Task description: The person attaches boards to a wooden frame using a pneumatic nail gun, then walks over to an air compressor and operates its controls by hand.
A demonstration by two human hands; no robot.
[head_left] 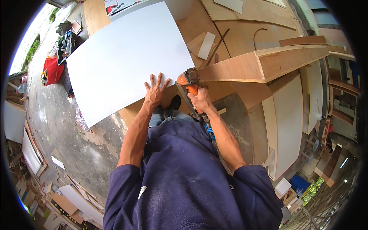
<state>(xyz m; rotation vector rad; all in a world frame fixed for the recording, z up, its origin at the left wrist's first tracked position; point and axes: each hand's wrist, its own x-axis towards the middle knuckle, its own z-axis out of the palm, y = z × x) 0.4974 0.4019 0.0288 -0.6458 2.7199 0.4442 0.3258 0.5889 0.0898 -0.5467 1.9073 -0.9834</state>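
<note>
A large white panel point(122, 50) lies flat in front of me. My left hand point(155, 94) rests on it near its close edge, fingers spread and palm down. My right hand point(201, 100) is wrapped round the handle of an orange and black nail gun point(188, 78). The gun's head sits at the panel's near right corner; whether its nose touches the panel I cannot tell. A blue hose point(210, 131) hangs below the grip. Just right of the gun, a long plywood box piece point(234, 69) stretches away to the right.
Plywood sheets point(253, 36) with a small white offcut point(207, 45) and a dark strip lie beyond the gun. A white-faced cabinet point(287, 126) stands at right. A red bag point(53, 71) sits on the concrete floor point(73, 130) at left. More boards lean at lower left.
</note>
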